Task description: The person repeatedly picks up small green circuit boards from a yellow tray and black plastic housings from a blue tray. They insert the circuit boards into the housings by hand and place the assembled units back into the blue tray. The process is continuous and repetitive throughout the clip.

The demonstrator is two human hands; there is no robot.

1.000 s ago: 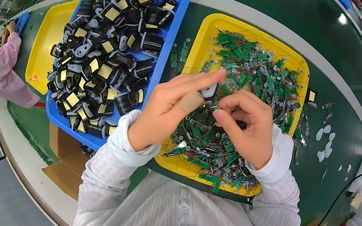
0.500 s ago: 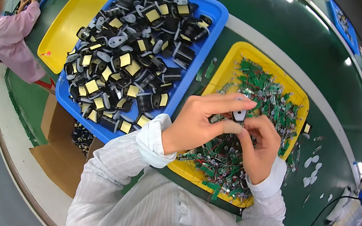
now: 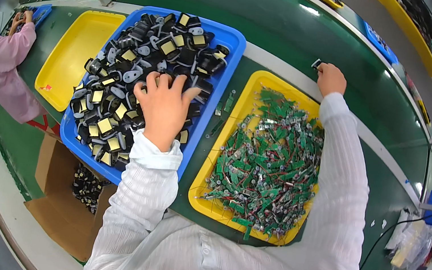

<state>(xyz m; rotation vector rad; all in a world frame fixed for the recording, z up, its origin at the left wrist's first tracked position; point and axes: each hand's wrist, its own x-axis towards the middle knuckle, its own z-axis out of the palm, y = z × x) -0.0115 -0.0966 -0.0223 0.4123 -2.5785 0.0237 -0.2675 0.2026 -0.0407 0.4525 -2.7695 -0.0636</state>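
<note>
Black plastic parts (image 3: 140, 75) under spread left hand (image 3: 163, 105); right hand (image 3: 331, 79) pinches a small dark part (image 3: 317, 64).

1. Three trays lie side by side on the bench (image 3: 316, 25): the empty tray (image 3: 71, 54) at the left, the parts tray (image 3: 226, 41) in the middle, the board tray (image 3: 245, 102) at the right.
2. The left hand (image 3: 163, 105) rests in the parts tray, on the heaped plug parts (image 3: 121, 83).
3. The circuit boards (image 3: 269, 162) fill the board tray.
4. The right hand (image 3: 331, 79) is behind the board tray, at the conveyor's edge, its fingers (image 3: 323, 68) on a small part (image 3: 316, 64).
5. A cardboard box (image 3: 67, 207) sits below the bench's near edge, under the parts tray.
6. Another person (image 3: 0, 62) is at the far left.
</note>
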